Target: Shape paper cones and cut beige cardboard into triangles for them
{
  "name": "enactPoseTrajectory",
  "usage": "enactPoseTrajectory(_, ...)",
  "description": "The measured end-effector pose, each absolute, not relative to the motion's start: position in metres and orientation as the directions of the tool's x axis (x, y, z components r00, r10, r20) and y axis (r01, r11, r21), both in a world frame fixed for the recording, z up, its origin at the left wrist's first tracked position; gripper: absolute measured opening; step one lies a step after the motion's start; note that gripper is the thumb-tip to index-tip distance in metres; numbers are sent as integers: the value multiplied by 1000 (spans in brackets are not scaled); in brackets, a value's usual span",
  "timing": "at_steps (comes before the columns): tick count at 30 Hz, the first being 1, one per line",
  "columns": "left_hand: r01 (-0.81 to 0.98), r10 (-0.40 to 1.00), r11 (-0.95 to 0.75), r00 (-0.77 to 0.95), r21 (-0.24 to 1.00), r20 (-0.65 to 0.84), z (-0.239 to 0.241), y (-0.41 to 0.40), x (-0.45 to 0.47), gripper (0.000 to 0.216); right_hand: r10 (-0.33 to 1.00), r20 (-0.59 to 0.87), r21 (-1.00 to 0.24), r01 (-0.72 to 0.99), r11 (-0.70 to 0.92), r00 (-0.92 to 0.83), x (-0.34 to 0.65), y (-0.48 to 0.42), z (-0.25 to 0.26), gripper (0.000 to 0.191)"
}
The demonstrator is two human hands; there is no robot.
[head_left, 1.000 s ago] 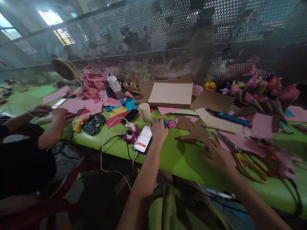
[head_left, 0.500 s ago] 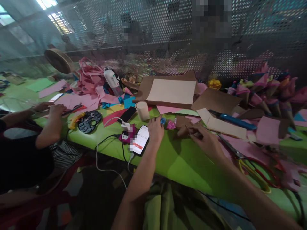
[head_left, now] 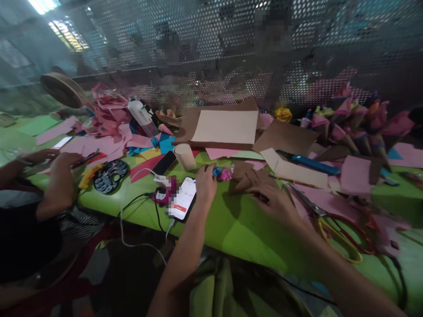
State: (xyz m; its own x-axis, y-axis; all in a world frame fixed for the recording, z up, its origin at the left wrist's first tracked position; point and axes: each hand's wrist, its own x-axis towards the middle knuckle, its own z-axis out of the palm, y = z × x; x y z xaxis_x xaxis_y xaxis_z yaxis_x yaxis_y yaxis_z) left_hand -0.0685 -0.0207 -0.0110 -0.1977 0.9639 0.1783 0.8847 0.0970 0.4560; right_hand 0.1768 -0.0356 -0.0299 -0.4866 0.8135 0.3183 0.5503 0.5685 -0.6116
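Observation:
My left hand [head_left: 206, 179] is closed with its fingertips on a small blue crumpled paper flower [head_left: 216, 171]. A shiny pink crumpled piece [head_left: 226, 174] sits right beside the blue one. My right hand [head_left: 272, 197] hovers low over the green table, thumb and fingers a little apart, nothing visible between them. Just beyond its fingertips lies a folded brown paper piece [head_left: 244, 180], partly in shadow. Left of my left hand, a lit phone [head_left: 183, 200] lies plugged into a cable, and a beige paper roll [head_left: 185, 157] stands behind.
At right are large scissors [head_left: 322, 213], a blue cutter [head_left: 315, 164] and a pink glue gun [head_left: 386, 233]. Brown and cream sheets [head_left: 226, 127] lie behind, with paper cones [head_left: 357, 132] at back right. A co-worker's hands [head_left: 62, 165] work at left beside a white bottle [head_left: 142, 115].
The whole view has shifted, so the table's things sit further left. My right hand has drawn slightly back from the brown paper, its pinch loosened. My left hand stays by the blue flower.

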Motion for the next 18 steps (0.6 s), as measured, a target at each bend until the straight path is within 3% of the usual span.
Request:
enactPoseTrajectory(5, 870, 949, 49, -193, 490, 248, -16, -19, -70, 44, 700, 220, -499, 538, 679, -680, 163, -46, -32, 19)
enactPoseTrajectory(11, 905, 933, 14, -165, 424, 321, -12, -17, -71, 39, 660, 239, -438, 527, 728, -712, 157, -48, -25, 14)
enactPoseTrajectory(18, 942, 937, -200, 104, 270, 333, -1, -22, -58, 33, 647, 261, -411, 524, 746, -716, 156, -47, -23, 10)
